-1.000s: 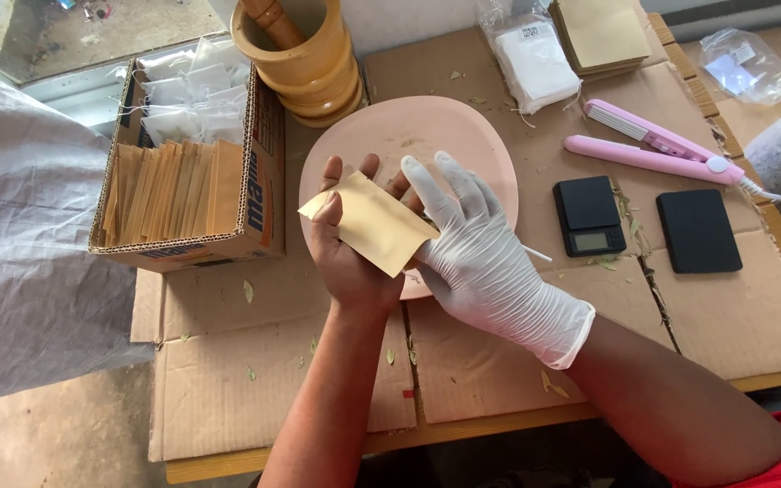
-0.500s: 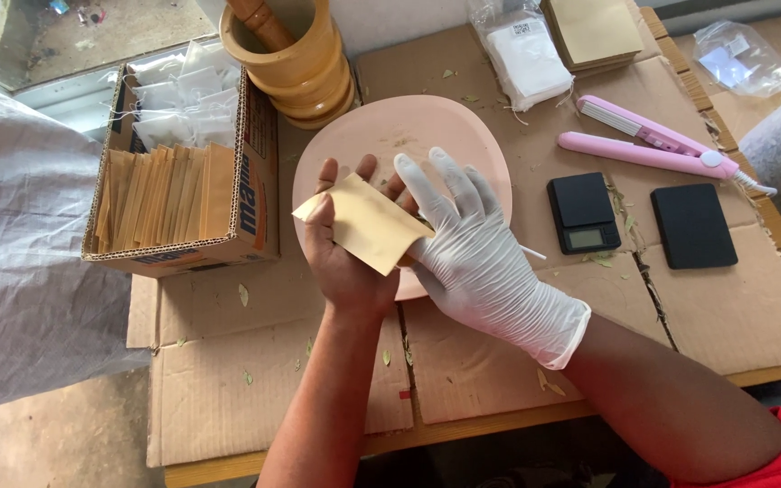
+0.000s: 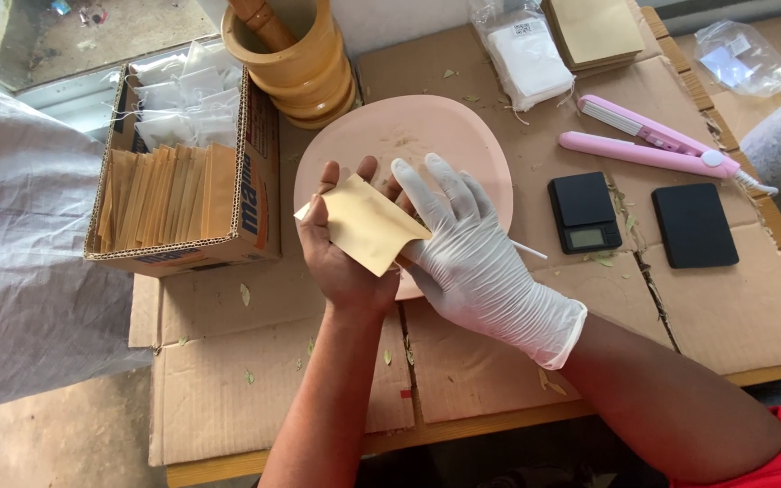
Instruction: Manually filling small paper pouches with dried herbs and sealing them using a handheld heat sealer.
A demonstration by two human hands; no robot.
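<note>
Two hands meet over the near edge of a pink plate [image 3: 463,126]: my bare left hand [image 3: 341,258] grips a small tan paper pouch [image 3: 365,223], thumb on its left corner and fingers behind it, while my gloved right hand [image 3: 467,248] lies half open with its fingers spread, touching the pouch's right edge. Under them, flattened cardboard [image 3: 255,380] covers the bench, dotted with bits of dried leaf. Right of the plate sit a small black scale [image 3: 584,212] and a flat black lid [image 3: 694,226], well apart from my hands. To the left stands a cardboard box [image 3: 255,181] packed with upright tan pouches and white tea bags. Farther off lie a pink sealing iron [image 3: 657,145], a wooden mortar [image 3: 305,68] holding a pestle, a bag of white filters [image 3: 526,59] and a stack of tan pouches [image 3: 594,32].
</note>
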